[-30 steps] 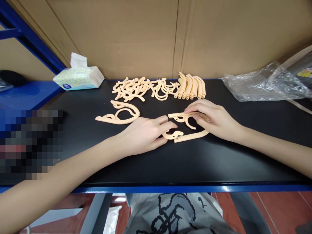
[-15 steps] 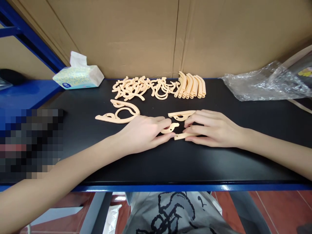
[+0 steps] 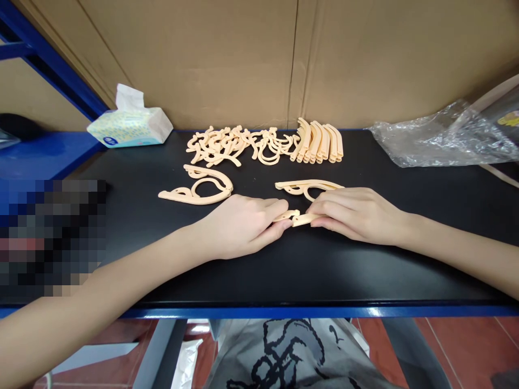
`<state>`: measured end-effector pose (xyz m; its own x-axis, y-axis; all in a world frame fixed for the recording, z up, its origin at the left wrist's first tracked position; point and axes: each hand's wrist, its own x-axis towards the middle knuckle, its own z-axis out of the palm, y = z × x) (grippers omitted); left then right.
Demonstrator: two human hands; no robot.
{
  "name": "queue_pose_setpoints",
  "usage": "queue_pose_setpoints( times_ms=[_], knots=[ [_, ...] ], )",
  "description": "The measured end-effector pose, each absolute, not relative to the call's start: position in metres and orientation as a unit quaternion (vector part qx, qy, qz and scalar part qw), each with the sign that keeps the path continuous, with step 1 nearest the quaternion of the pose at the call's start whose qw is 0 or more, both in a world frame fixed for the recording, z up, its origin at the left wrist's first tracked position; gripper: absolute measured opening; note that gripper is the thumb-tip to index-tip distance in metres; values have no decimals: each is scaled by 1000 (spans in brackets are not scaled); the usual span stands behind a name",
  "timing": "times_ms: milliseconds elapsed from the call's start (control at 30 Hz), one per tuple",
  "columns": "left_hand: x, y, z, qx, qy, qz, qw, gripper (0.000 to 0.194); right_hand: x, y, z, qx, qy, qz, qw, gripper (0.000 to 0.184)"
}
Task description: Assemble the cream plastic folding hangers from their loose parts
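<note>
My left hand (image 3: 247, 224) pinches a small cream hook piece (image 3: 287, 215) between thumb and fingers. My right hand (image 3: 351, 215) grips the near arm of a cream folding hanger (image 3: 304, 219), whose end meets the tip of the hook piece. The hanger's far arm (image 3: 290, 186) and part of its ring show behind my right fingers; the rest is hidden under the hand. Another cream folding hanger (image 3: 203, 201), spread in a V with a ring at its joint, lies just beyond my left wrist.
Several loose hook pieces (image 3: 223, 143) are heaped at the back, beside a row of stacked hanger arms (image 3: 318, 143). A tissue pack (image 3: 132, 127) stands back left, a clear plastic bag (image 3: 430, 140) back right. Cardboard (image 3: 227, 59) walls the back of the black tabletop (image 3: 275, 275).
The hook piece in my left hand has tilted flatter and come against the hanger arm's end. My right hand has turned the hanger slightly, showing more of its far arm and ring.
</note>
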<state>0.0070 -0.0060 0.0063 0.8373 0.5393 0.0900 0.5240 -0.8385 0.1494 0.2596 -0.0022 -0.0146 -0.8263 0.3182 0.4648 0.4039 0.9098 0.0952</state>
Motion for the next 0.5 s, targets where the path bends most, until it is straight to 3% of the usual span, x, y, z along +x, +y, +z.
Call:
queue_pose_setpoints(
  times_ms=[500],
  knots=[
    [9,-8,1,962,252,96,50,24,262,-4,-16,-210,-947,-131,203,22]
  ],
)
